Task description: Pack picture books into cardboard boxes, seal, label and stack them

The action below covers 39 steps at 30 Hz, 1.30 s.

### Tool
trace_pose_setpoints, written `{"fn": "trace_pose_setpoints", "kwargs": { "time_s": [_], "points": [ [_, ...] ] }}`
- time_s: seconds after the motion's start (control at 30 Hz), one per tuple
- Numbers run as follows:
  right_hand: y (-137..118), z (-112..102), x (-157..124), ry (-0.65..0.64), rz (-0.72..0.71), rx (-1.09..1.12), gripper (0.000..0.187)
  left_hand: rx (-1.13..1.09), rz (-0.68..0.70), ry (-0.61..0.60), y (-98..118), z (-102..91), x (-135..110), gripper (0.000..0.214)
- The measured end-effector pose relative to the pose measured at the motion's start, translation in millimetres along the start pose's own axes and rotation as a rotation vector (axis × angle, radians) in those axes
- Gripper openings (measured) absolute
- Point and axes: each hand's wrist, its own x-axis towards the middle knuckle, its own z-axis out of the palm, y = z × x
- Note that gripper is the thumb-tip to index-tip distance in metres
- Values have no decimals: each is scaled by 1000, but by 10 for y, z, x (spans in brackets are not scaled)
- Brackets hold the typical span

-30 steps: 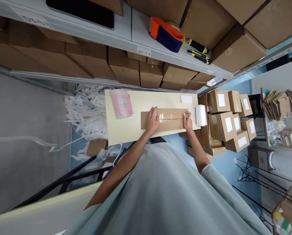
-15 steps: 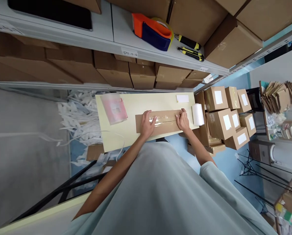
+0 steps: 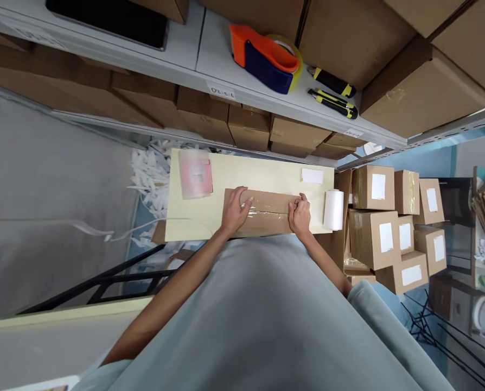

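A long, flat cardboard box [image 3: 267, 218] lies on the pale yellow table [image 3: 267, 172], close to my body. Clear shiny tape [image 3: 262, 212] runs lengthwise along its top seam. My left hand [image 3: 235, 213] grips the box near its left end, fingers at the far edge and thumb on top. At the right end, my right hand [image 3: 300, 215] holds it with bent fingers, thumb beside the tape. The undersides of the fingers are hidden.
A pink-and-clear plastic packet [image 3: 196, 175] lies at the table's left, a white label [image 3: 312, 176] and white roll [image 3: 333, 209] at its right. Above, a shelf [image 3: 214, 68] holds an orange-blue tape dispenser [image 3: 265, 58] and cutters [image 3: 334, 103]. Labelled cartons [image 3: 375, 239] stand right.
My view has shifted, so the shelf looks closer and the right-hand cartons larger. Both hands stay on the box; my right hand's fingers sit slightly differently at its right end.
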Motion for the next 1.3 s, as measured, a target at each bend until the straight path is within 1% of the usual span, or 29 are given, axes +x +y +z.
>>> {"fn": "trace_pose_setpoints", "kwargs": {
  "time_s": [0.23,0.4,0.5,0.63,0.8,0.97,1.07,1.13,1.17,1.23,1.3],
  "points": [
    [-33,1,-4,25,-55,20,26,35,-20,29,32,-44,-99,50],
    [-73,10,48,27,-68,31,26,32,-27,56,14,-76,-127,52],
    [-101,5,32,34,-59,45,26,26,-23,50,5,-96,-128,52],
    [-197,7,21,13,-37,36,25,22,-45,40,-30,-163,-145,55],
    [-329,11,84,-20,-45,15,24,26,-54,83,-86,-228,-155,56],
    [-354,-7,57,-4,-91,-54,23,50,7,93,-146,-228,-180,55],
    [-406,-27,58,53,-169,-101,23,145,84,167,-161,-235,-115,50],
    [-516,-98,181,80,-230,-128,23,184,157,209,-66,-256,49,45],
    [-610,-171,295,92,-267,-132,25,186,202,226,37,-283,173,42],
    [-895,-412,629,132,-349,-128,30,167,300,261,363,-389,490,38],
    [-1285,-748,1084,221,-440,-118,37,143,393,311,809,-564,860,36]
  ]
}}
